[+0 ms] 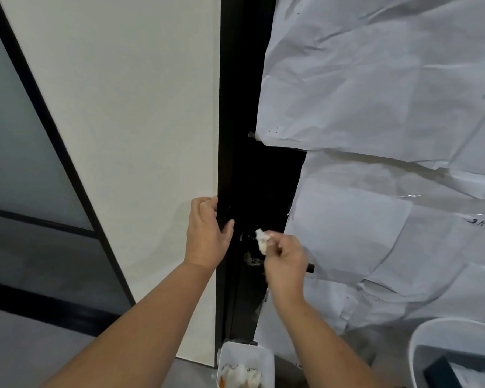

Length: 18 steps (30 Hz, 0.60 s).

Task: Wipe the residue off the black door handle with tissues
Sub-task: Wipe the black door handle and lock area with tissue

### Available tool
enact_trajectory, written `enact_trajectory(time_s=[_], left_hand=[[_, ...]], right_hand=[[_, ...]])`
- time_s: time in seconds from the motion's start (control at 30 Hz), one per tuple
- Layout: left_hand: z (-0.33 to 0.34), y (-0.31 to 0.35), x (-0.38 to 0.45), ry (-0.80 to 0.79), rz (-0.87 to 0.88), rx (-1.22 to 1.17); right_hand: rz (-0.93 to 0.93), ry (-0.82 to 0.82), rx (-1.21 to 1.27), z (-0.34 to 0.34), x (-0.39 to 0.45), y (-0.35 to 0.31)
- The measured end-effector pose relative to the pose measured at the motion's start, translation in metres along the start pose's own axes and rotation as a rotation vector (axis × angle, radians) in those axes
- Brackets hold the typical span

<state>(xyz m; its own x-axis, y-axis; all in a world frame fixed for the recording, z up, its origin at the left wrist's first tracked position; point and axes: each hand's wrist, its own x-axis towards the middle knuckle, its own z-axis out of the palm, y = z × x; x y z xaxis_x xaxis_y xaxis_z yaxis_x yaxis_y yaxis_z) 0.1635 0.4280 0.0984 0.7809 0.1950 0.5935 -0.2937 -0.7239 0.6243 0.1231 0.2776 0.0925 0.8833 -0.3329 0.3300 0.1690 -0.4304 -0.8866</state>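
The black door handle (310, 268) sticks out from a black door strip; only its right tip shows behind my right hand, and pale smears of residue (252, 260) mark the plate to its left. My right hand (284, 264) pinches a crumpled white tissue (261, 241) against the black surface just above that residue. My left hand (207, 233) grips the black door edge (225, 175) to the left, fingers curled round it, thumb on the front.
A white wall panel (129, 135) lies left of the door. Crumpled white paper (389, 107) covers the door on the right. Below stand a white tray (268, 359) holding used tissues and a white bin (420, 343).
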Motion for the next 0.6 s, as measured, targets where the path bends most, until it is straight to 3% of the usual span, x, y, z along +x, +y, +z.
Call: enact_trajectory(time_s=[0.1, 0.27, 0.33, 0.4, 0.6], left_hand=[[0.001, -0.001, 0.001, -0.011, -0.032, -0.005], [0.002, -0.004, 0.003, -0.027, -0.031, 0.014], [0.002, -0.003, 0.003, -0.031, -0.039, 0.012], [0.001, 0.000, 0.003, -0.032, -0.047, -0.010], [-0.001, 0.009, -0.002, -0.016, -0.139, -0.079]], right_hand=[[0.076, -0.070, -0.119, -0.008, 0.027, 0.001], [-0.045, -0.199, -0.309, 0.007, 0.036, 0.003], [-0.014, -0.302, -0.300, 0.002, 0.037, 0.001], [0.037, -0.368, -0.217, -0.012, 0.038, -0.002], [0.420, -0.262, 0.319, -0.040, 0.047, 0.002]])
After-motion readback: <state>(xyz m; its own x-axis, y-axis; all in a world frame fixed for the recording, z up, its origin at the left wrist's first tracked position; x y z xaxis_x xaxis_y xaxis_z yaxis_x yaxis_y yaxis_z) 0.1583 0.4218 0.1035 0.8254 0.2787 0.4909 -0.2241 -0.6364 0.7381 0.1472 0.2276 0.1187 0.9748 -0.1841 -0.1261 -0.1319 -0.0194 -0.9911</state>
